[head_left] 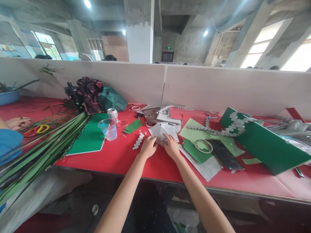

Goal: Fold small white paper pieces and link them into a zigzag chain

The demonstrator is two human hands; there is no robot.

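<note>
Both hands rest close together at the middle of the red table. My left hand (148,147) touches the left lower edge of a crumpled white paper (162,130), its fingers bent over something too small to make out. My right hand (171,146) lies on the right part of the same paper, with its fingertips near those of the left. A short folded zigzag strip (138,141) lies just left of my left hand. Right of my right hand are a green sheet (195,152), a white ring (203,146) and a black phone (225,154).
A plastic cup (110,131) and a can (112,114) stand at the left by a green board (88,136). Long green leaves (53,137) overhang the left edge, near another person's hand (19,123). A green panel (264,142) leans at the right.
</note>
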